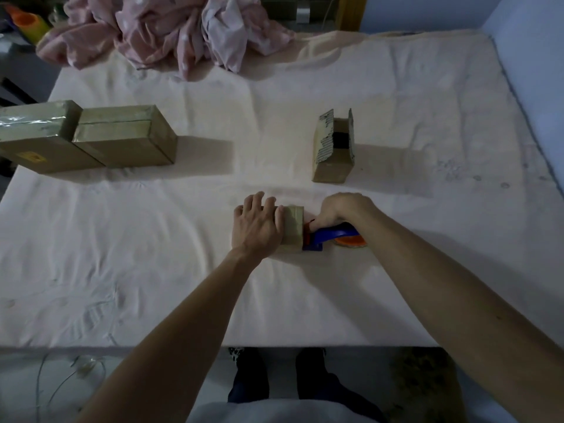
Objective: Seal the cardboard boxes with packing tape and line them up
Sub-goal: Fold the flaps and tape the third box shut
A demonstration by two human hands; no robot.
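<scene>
On the near middle of the mattress (183, 285), the left hand (256, 228) presses spread fingers (258, 203) flat on a small cardboard box (293, 224). The right hand (338, 210) grips a blue tape dispenser (331, 235) touching that box's right end. Farther back, two taped boxes (125, 138) touch at the left, and an open box (332, 170) stands at the right.

Left hand (256, 227) on box (293, 223), right hand (338, 210) — dispenser (331, 235)

We've got four cardboard boxes: outer taped box (33, 138) and inner taped box (128, 138) at ten o'clock, one open box (332, 170) at one o'clock, one small box (293, 227) dead centre. One tape dispenser (332, 234), two hands, left hand (256, 225) and right hand (341, 209), and one pink cloth (171, 32) at twelve.
</scene>
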